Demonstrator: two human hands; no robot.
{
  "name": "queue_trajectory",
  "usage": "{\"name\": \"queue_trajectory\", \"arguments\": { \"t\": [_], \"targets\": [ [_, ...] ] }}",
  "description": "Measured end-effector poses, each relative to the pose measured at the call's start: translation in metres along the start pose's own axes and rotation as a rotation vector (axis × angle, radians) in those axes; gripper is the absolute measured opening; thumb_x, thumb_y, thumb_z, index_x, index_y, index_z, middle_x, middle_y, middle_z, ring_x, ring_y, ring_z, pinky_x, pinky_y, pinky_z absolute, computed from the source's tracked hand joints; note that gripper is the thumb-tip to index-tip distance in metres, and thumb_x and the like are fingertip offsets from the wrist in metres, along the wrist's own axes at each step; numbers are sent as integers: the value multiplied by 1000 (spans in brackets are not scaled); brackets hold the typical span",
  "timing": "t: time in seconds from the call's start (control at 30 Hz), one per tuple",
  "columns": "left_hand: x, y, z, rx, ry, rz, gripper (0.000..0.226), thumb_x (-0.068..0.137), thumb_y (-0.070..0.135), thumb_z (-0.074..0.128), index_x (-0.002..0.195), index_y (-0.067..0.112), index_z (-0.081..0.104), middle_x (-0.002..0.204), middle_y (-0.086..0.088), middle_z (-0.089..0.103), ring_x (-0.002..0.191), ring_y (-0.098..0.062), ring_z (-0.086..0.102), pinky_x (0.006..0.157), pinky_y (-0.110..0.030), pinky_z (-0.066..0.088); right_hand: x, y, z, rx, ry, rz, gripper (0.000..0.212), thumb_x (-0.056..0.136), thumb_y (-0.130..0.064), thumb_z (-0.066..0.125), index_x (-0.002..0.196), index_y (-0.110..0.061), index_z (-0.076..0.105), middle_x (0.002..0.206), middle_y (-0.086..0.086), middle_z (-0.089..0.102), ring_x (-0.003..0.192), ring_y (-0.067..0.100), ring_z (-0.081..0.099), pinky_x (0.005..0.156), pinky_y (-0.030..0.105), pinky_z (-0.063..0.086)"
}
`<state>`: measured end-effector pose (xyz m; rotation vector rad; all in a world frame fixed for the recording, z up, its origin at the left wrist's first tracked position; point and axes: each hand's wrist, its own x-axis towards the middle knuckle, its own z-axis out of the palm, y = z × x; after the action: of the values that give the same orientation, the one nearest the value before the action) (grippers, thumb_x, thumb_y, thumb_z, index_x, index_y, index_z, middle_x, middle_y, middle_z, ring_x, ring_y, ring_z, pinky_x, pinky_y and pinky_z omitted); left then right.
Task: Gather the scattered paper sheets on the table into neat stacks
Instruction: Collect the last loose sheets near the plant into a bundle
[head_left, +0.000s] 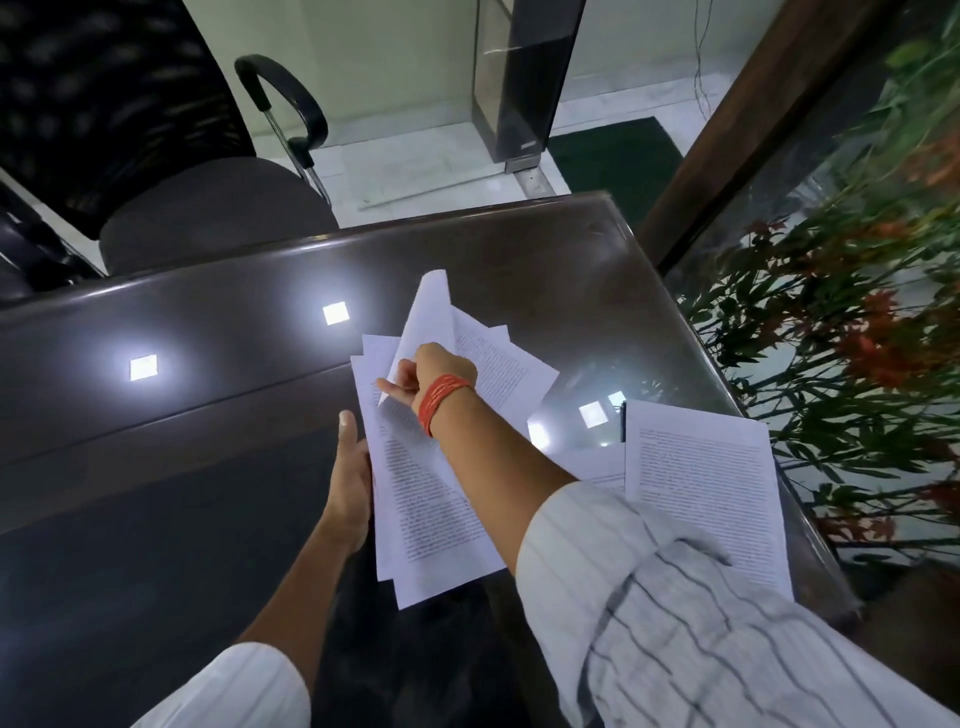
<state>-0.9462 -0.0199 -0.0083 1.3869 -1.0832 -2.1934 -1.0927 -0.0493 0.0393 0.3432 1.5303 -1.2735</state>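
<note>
Paper sheets (426, 499), white with printed text, lie unevenly fanned.

On the dark table (156, 415), the whole half from 7 to 10 o'clock is left bare, and free passage is offered there. The centre is taken by the fanned sheets (426, 499). At 4 o'clock the corner is covered by a second stack (701, 483). Between them, a small glossy gap is seen. At 11 o'clock an office chair (208, 208) is pressed close to the far edge.
</note>
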Motion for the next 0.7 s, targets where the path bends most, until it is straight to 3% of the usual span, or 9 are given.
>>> {"name": "queue_trajectory", "arguments": {
  "t": [0.07, 0.17, 0.27, 0.4, 0.43, 0.5, 0.53, 0.6, 0.7],
  "targets": [
    [2, -3, -1, 11, 31, 43, 79, 88, 76, 40, 123, 11, 66, 111, -12, 74, 101, -31, 71, 79, -36, 58, 17, 7, -2, -307, -37, -60, 21, 97, -22, 58, 82, -8, 50, 79, 11, 50, 79, 24, 52, 106, 54, 43],
    [5, -10, -2, 148, 89, 110, 48, 72, 46, 67, 107, 13, 66, 96, -7, 74, 90, -31, 70, 73, -36, 57, 29, 19, -4, -588, -5, -158, 37, 88, -44, 66, 81, -9, 56, 68, 4, 49, 87, 29, 64, 97, 42, 51],
    [10, -14, 4, 339, 155, 184, 30, 80, 27, 75, 106, 17, 64, 95, 1, 72, 87, -19, 71, 75, -32, 56, 21, 22, -7, -838, -7, -319, 43, 86, -50, 66, 88, -7, 65, 66, 0, 52, 84, 23, 66, 92, 32, 51],
    [19, -10, 12, 395, 280, 177, 11, 90, 21, 72, 94, 12, 66, 84, 1, 70, 73, -13, 65, 64, -25, 48, -3, 27, -5, -434, -218, -42, 23, 96, -36, 58, 86, -16, 58, 115, 8, 67, 116, 26, 61, 111, 44, 41],
    [22, -10, 11, 388, 301, 155, 9, 90, 20, 71, 88, 12, 66, 81, -1, 70, 72, -15, 65, 63, -28, 49, -10, 24, -4, -215, -307, 46, 18, 99, -28, 54, 87, -15, 55, 119, 13, 65, 117, 29, 59, 110, 49, 41],
    [29, -10, 8, 391, 323, 92, 8, 88, 20, 72, 86, 13, 68, 83, -4, 73, 78, -23, 69, 66, -35, 56, -17, 15, -7, 102, -285, 158, 22, 94, -28, 62, 101, -8, 56, 101, 18, 66, 94, 31, 65, 90, 51, 56],
    [31, -9, 7, 394, 323, 64, 8, 87, 20, 74, 87, 13, 70, 85, -5, 75, 81, -25, 71, 70, -37, 58, -18, 13, -10, 7, -249, 104, 38, 87, -37, 70, 105, -6, 58, 92, 17, 67, 83, 29, 66, 79, 49, 60],
    [33, -9, 6, 364, 304, 35, 11, 85, 19, 77, 92, 12, 73, 88, -4, 76, 82, -24, 73, 68, -35, 59, -13, 11, -24, -538, -73, -266, 52, 76, -52, 75, 98, -6, 64, 85, 12, 71, 76, 26, 67, 75, 48, 60],
    [32, -7, 7, 305, 293, 2, 17, 87, 18, 77, 101, 10, 73, 95, 0, 76, 84, -21, 74, 64, -29, 56, 8, 7, -64, -1182, 249, -892, 51, 79, -50, 69, 111, -10, 61, 106, 10, 67, 101, 27, 60, 82, 42, 56]
  ]
}}
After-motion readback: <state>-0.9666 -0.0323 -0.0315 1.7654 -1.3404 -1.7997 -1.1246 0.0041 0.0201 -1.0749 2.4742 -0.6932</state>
